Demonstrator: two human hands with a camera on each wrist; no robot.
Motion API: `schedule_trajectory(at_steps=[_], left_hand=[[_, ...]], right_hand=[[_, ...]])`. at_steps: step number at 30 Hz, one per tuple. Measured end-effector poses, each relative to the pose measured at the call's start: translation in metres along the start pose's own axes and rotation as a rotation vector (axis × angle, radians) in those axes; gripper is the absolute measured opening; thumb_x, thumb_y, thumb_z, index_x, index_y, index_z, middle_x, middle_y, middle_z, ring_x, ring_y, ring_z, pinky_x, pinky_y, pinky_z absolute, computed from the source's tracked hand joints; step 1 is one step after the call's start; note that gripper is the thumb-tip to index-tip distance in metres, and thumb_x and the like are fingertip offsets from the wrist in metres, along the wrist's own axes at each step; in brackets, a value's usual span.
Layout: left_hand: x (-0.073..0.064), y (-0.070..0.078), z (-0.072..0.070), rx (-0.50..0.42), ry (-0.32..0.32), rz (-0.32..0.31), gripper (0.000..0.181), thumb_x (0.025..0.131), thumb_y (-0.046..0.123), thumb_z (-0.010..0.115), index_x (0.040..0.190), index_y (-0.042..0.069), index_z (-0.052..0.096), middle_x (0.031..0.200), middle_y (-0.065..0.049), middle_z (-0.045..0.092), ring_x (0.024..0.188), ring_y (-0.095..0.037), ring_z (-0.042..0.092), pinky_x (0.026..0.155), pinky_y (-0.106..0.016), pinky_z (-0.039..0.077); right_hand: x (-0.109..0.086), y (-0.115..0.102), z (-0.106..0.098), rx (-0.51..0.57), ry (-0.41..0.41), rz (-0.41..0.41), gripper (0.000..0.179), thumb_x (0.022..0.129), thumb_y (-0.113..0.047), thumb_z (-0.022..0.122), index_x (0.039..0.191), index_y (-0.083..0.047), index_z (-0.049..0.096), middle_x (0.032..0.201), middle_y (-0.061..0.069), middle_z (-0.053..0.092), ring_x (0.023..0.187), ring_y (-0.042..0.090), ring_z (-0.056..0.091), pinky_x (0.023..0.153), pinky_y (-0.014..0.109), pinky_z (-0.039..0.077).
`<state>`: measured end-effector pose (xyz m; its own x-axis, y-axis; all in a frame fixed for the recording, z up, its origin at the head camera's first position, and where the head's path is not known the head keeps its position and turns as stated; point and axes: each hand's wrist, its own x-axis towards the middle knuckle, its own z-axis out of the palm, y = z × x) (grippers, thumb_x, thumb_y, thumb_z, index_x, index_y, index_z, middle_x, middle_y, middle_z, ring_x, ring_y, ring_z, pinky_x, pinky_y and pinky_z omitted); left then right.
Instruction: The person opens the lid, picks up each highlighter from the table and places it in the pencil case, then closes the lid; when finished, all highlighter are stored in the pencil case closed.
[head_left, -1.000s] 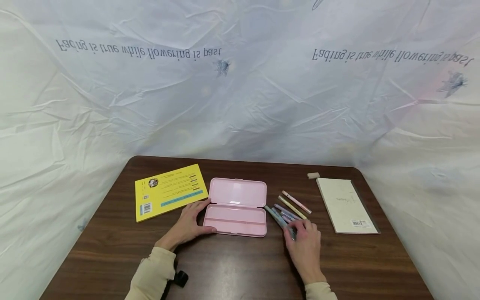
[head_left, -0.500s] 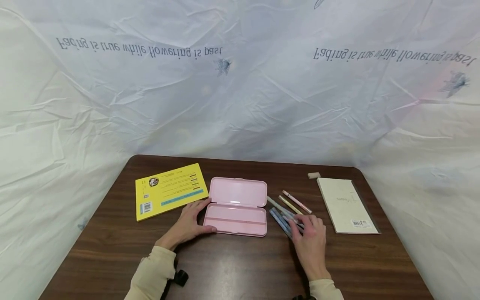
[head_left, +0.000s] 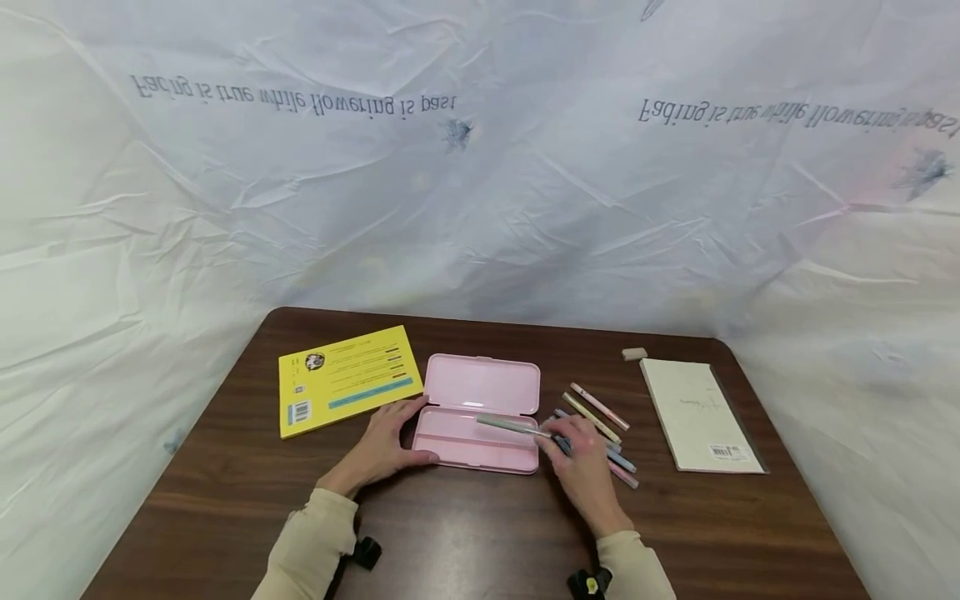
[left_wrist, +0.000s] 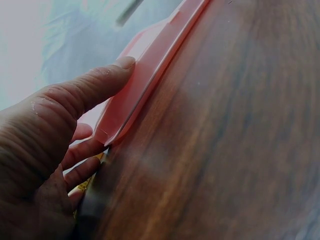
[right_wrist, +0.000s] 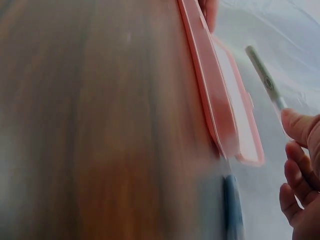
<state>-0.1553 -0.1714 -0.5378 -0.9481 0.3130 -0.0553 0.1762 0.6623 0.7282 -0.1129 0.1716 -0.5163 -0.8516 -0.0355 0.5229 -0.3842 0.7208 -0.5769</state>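
A pink pencil case (head_left: 457, 452) lies on the table with its lid (head_left: 483, 383) folded back; no pens lie in its compartments. My left hand (head_left: 378, 446) holds its left end, thumb at the front edge and fingers at the back corner. Between thumb and fingers, my right hand (head_left: 585, 467) pinches a pen with a grey-green cap (right_wrist: 265, 75). That pen points left, above the right part of the case's tray. Beside and partly beneath the right hand lie several more pens, among them a yellow pen (head_left: 581, 408) and a pink pen (head_left: 600, 406).
To the left of the case is a yellow book (head_left: 352, 375). A cream notebook (head_left: 697, 417) lies at the right, an eraser (head_left: 633, 354) near its top corner. The brown table (head_left: 465, 533) meets a pale hanging cloth (head_left: 480, 208) at the back.
My right hand has picked a pen out of the pile and carried it left over the case. The pens left behind have shifted and spread. My left hand stays on the case.
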Motion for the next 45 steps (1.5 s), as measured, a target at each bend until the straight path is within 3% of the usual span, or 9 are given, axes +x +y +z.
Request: schedule_trajectory(at_steps=[10,16,25,32,45], left_hand=[[-0.002,0.001,-0.001,0.001,0.0,0.002,0.104,0.078,0.062,0.088,0.164,0.028,0.04,0.167,-0.01,0.04,0.153,-0.043,0.026,0.12,-0.069,0.025],[-0.001,0.0,-0.002,0.007,0.0,0.003,0.105,0.077,0.064,0.087,0.165,0.03,0.04,0.166,-0.007,0.04,0.153,-0.041,0.026,0.121,-0.068,0.025],[0.0,0.001,0.0,0.029,0.008,0.012,0.105,0.078,0.066,0.085,0.165,0.028,0.04,0.166,-0.008,0.04,0.153,-0.042,0.027,0.121,-0.068,0.025],[0.0,-0.001,0.001,0.026,0.015,0.009,0.105,0.078,0.064,0.087,0.164,0.028,0.04,0.166,-0.008,0.04,0.153,-0.041,0.027,0.121,-0.067,0.025],[0.0,-0.001,0.0,0.017,0.001,-0.015,0.106,0.077,0.066,0.086,0.165,0.031,0.039,0.166,-0.006,0.041,0.153,-0.04,0.027,0.121,-0.068,0.025]], right_hand=[[0.008,-0.017,0.032,0.082,-0.163,0.022,0.017,0.083,-0.017,0.092,0.092,-0.02,0.078,0.091,-0.008,0.066,0.089,0.014,0.057,0.078,0.036,0.05],[0.009,-0.029,0.048,0.097,-0.191,-0.049,0.017,0.081,-0.013,0.092,0.089,-0.016,0.076,0.088,-0.005,0.067,0.087,0.016,0.06,0.077,0.036,0.053],[0.011,-0.037,0.059,0.063,-0.216,-0.159,0.02,0.079,-0.017,0.094,0.086,-0.014,0.076,0.08,-0.006,0.06,0.078,0.011,0.052,0.084,0.04,0.045],[0.008,-0.037,0.059,0.04,-0.293,-0.089,0.017,0.083,-0.02,0.092,0.087,-0.015,0.077,0.081,-0.006,0.06,0.081,0.01,0.051,0.079,0.036,0.044],[0.008,-0.038,0.056,0.024,-0.343,-0.04,0.014,0.086,-0.024,0.09,0.091,-0.017,0.08,0.086,-0.006,0.061,0.086,0.012,0.051,0.077,0.034,0.045]])
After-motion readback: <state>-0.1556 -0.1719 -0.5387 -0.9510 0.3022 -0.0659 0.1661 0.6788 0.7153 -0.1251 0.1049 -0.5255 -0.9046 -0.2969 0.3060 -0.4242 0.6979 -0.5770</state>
